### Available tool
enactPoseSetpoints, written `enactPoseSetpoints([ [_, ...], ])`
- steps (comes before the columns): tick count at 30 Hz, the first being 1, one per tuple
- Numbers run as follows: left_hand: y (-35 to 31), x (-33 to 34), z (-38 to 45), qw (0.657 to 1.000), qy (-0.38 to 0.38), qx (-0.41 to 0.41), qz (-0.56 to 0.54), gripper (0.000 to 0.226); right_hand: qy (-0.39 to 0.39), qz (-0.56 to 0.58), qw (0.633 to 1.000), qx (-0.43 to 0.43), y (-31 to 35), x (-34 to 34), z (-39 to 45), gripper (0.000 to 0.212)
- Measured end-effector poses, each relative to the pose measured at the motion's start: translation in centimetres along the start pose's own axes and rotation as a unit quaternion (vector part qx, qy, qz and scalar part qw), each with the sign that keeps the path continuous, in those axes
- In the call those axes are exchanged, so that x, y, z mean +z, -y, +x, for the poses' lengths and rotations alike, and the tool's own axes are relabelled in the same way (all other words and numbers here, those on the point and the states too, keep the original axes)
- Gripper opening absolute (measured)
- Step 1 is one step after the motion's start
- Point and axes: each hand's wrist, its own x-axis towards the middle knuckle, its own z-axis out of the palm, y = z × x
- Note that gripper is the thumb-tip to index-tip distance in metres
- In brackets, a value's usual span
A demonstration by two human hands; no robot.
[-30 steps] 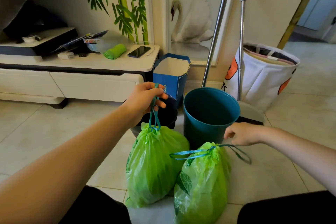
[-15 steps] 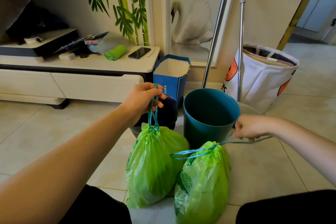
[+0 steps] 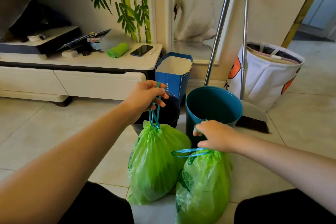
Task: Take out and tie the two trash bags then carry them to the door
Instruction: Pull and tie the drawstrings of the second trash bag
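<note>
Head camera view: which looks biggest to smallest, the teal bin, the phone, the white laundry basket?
1. white laundry basket
2. teal bin, close behind; it sits nearer the camera, so this order is unsure
3. phone, clearly smallest

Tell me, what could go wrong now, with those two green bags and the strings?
The right hand pinches only one end of the right bag's drawstring, whose loop lies slack; that bag may sag open or tip. The left hand holds the left bag by thin strings alone, which could cut in or snap. The teal bin stands close and could be knocked.
</note>
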Motion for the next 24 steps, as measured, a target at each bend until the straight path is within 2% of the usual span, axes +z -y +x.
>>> enactPoseSetpoints([
  [3, 0.0, 0.1, 0.1, 1.0, 0.006, 0.002, 0.007, 0.01, 0.034, -0.063, 0.997, -0.024, 0.7, 0.9, 0.3, 0.023],
  [7, 0.1, 0.2, 0.2, 1.0, 0.013, 0.002, 0.009, 0.012, 0.03, -0.089, 0.994, -0.047, 1.0, 1.0, 0.7, 0.012],
  [9, 0.1, 0.2, 0.5, 1.0, 0.014, 0.001, 0.008, 0.014, 0.033, -0.035, 0.998, -0.046, 1.2, 0.7, 1.1, 0.018],
  [13, 0.1, 0.0, 1.2, 1.0, 0.009, 0.001, 0.006, 0.016, 0.042, 0.173, 0.984, 0.021, 1.5, -1.6, 1.6, 0.019],
  [15, 0.1, -0.1, 1.8, 1.0, 0.002, -0.002, -0.005, 0.015, 0.036, 0.279, 0.959, 0.036, 1.5, -3.1, 1.6, 0.021],
  [19, 0.1, 0.1, 3.9, 0.999, 0.003, -0.03, -0.041, 0.018, 0.039, 0.472, 0.878, 0.073, 0.0, -6.3, 2.6, 0.023],
  [21, 0.4, 0.3, 5.2, 0.997, 0.03, -0.058, -0.045, 0.022, 0.059, 0.531, 0.841, 0.084, -1.0, -7.7, 3.9, 0.021],
  [24, 1.5, 1.1, 7.1, 0.988, 0.098, -0.109, -0.045, 0.022, 0.088, 0.568, 0.812, 0.101, -2.5, -8.8, 6.1, 0.018],
])
